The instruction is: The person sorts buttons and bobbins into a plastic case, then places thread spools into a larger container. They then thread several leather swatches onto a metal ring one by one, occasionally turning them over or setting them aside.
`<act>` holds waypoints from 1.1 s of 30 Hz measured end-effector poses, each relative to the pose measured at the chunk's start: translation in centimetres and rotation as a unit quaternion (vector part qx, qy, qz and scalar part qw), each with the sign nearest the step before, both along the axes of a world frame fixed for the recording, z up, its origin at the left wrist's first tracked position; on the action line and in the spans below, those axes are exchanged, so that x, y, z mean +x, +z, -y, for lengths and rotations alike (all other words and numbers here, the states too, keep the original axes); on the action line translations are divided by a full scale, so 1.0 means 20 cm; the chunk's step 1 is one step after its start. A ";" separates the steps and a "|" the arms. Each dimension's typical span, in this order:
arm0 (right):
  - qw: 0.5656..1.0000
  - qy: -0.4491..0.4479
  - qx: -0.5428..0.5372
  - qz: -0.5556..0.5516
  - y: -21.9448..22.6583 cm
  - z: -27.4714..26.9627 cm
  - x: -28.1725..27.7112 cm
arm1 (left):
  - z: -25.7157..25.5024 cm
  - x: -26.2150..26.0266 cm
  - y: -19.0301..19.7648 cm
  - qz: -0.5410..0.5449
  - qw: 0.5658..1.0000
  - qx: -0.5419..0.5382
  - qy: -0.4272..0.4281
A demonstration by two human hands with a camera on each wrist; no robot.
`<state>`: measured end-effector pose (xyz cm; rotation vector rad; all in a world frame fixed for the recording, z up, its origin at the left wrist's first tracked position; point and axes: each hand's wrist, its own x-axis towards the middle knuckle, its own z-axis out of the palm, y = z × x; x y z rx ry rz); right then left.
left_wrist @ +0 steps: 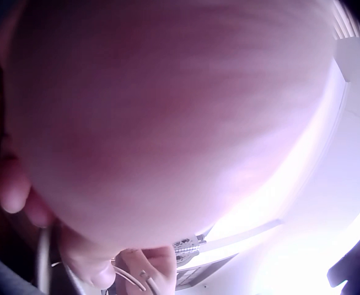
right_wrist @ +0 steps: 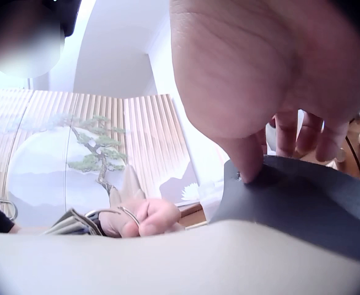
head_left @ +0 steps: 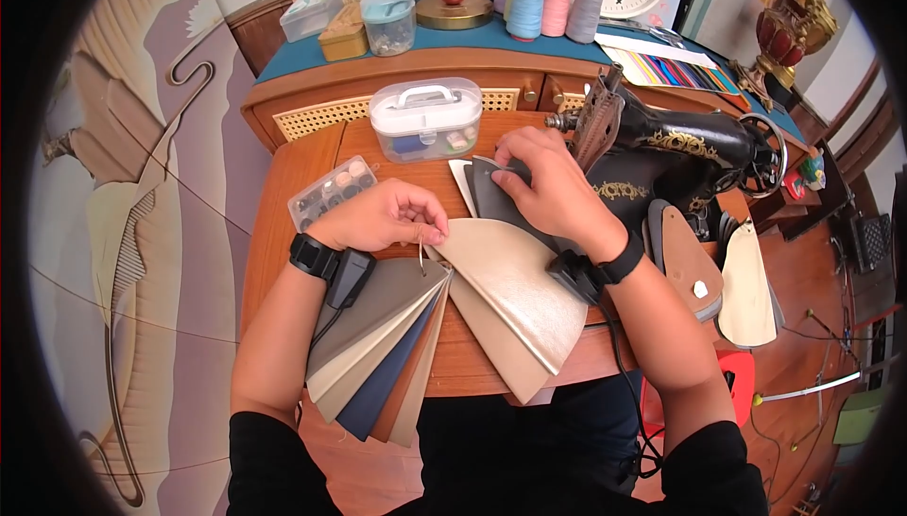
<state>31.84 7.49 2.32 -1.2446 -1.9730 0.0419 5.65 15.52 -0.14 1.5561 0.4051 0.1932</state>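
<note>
My left hand [head_left: 392, 216] pinches a thin metal ring [head_left: 421, 256] at the narrow end of a fan of leather swatches [head_left: 364, 318] in grey, cream, navy and brown. In the right wrist view the ring [right_wrist: 129, 215] curves out past the fingertips. A shiny beige swatch [head_left: 515, 275] spreads from the same fingertips toward the right, over a duller tan one. Up and to the right, my right hand [head_left: 553, 180] pinches a dark grey swatch [right_wrist: 290, 190] between thumb and fingers, near its holed narrow end. A white swatch [head_left: 462, 180] shows beside it.
A black sewing machine [head_left: 680, 143] stands at the right, with more swatches [head_left: 690, 256] beside it. Behind my hands are a clear lidded box [head_left: 425, 124] and a small compartment case [head_left: 331, 190]. Thread spools [head_left: 526, 10] stand on the back shelf. A cable [head_left: 619, 355] hangs from my right wrist.
</note>
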 end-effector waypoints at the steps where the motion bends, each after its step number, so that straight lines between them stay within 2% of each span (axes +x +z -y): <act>1: 1.000 0.001 0.000 0.001 0.03 0.03 -0.01 | 0.00 0.00 0.00 -0.006 1.000 0.006 0.000; 3: 0.997 0.024 -0.048 -0.051 0.16 0.11 -0.05 | 0.00 0.00 0.01 -0.006 1.000 0.012 0.000; 8: 0.994 0.021 -0.015 -0.107 0.24 0.17 -0.05 | 0.00 0.00 0.00 -0.004 1.000 0.021 -0.007; 12: 0.971 -0.005 0.123 -0.205 0.29 0.17 0.05 | -0.01 0.00 -0.01 -0.003 0.999 0.037 -0.007; 16: 0.931 0.031 0.261 -0.254 0.44 0.25 0.14 | -0.02 0.00 -0.04 0.013 0.995 0.096 0.004; 19: 0.913 0.042 0.278 -0.296 0.53 0.29 0.15 | -0.01 0.00 -0.02 0.001 0.994 0.109 0.010; 21: 0.933 0.098 0.113 -0.327 0.55 0.31 0.15 | -0.01 0.00 -0.01 0.012 0.993 0.118 0.012; 23: 0.957 0.116 -0.025 -0.263 0.48 0.26 0.11 | 0.00 0.01 0.01 0.022 0.991 0.128 0.012; 24: 0.953 0.162 -0.075 -0.244 0.42 0.22 0.06 | 0.00 0.01 0.01 0.029 0.992 0.124 0.016; 25: 0.932 0.184 -0.209 -0.233 0.36 0.18 0.05 | 0.00 0.00 0.01 0.035 0.992 0.118 0.020; 27: 0.872 0.251 -0.340 -0.248 0.18 0.09 -0.01 | 0.00 0.01 -0.01 0.046 0.991 0.121 0.016; 29: 0.905 0.257 -0.303 -0.154 0.08 0.05 -0.05 | -0.01 0.00 -0.01 0.059 0.990 0.125 0.016; 30: 0.923 0.256 -0.270 -0.096 0.06 0.04 -0.07 | -0.02 0.00 0.01 0.030 0.989 0.147 0.009; 33: 0.916 0.259 -0.288 -0.103 0.04 0.04 -0.11 | -0.02 -0.01 -0.01 0.003 0.987 0.158 0.010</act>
